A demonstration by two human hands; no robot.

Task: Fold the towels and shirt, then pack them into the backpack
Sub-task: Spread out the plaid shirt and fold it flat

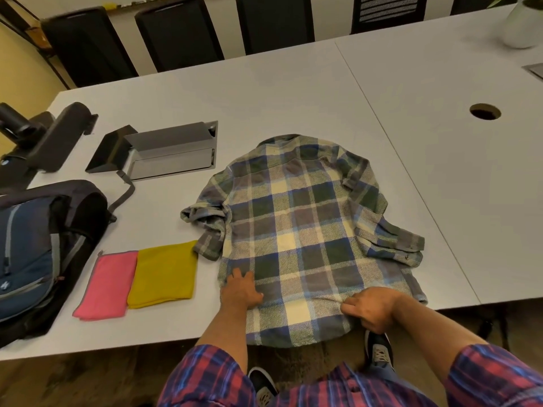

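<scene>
Both hands are working the plaid shirt [305, 230]: left hand [241, 292] pressing flat with fingers spread, right hand [370, 308] pinching its hem. Pink towel [102, 284] and yellow towel [164, 274] are lying folded; backpack [35, 248] is waiting unpacked.

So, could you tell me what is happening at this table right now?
A person is working on a plaid shirt spread flat on the white table, its hem hanging over the near edge. The left hand presses flat on the lower part while the right hand pinches the fabric near the hem. A pink towel and a yellow towel lie folded beside it, not yet packed in the backpack.
</scene>
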